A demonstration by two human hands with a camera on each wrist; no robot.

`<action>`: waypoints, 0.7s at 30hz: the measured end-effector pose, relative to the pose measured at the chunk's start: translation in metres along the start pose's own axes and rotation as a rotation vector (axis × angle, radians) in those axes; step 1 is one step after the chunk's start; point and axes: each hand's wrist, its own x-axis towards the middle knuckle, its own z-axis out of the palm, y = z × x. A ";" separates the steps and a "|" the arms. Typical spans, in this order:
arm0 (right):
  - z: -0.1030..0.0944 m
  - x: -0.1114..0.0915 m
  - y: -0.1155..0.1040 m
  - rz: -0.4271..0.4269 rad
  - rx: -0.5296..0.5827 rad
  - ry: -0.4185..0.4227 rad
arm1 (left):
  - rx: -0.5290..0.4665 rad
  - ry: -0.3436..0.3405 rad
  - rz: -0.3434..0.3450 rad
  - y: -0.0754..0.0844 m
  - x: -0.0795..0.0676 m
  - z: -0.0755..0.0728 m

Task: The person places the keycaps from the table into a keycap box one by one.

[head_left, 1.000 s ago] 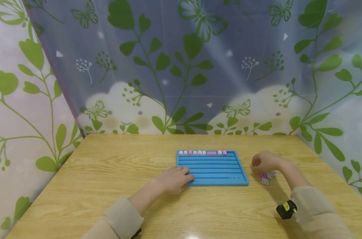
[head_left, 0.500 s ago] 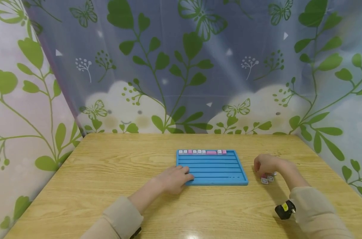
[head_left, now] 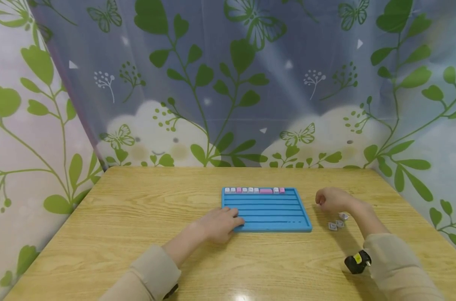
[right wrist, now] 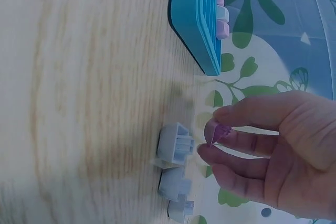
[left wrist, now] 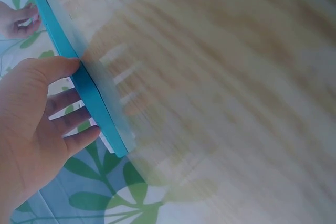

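My left hand (head_left: pixel 219 225) rests on the left front corner of a blue ridged tray (head_left: pixel 269 213). In the left wrist view its thumb lies against the tray's edge, and the other fingers stretch fairly straight along it. Right of the tray, my right hand (head_left: pixel 335 200) pinches a small purple-pink keycap (right wrist: pixel 211 131) between thumb and fingertips, its hollow underside turned toward the palm. Just below that hand, several white keycaps (head_left: pixel 332 226) lie on the table; the right wrist view shows their stems and hollow undersides.
A row of white and pink keycaps (head_left: pixel 244 190), with one long pink keycap (head_left: pixel 266 191) among them, fills most of the tray's back channel. The wooden table (head_left: pixel 137 200) meets a leaf-patterned curtain (head_left: pixel 228 83) behind. A black wrist camera (head_left: pixel 357 262) hangs at the right cuff.
My right hand dipped to the loose keycaps, then rose and moved slightly left with the pink keycap, leaving white ones behind. My left hand has stayed on the tray.
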 end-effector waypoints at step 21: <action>0.005 0.020 -0.021 0.002 0.148 0.204 | -0.001 -0.015 -0.006 0.000 0.002 -0.001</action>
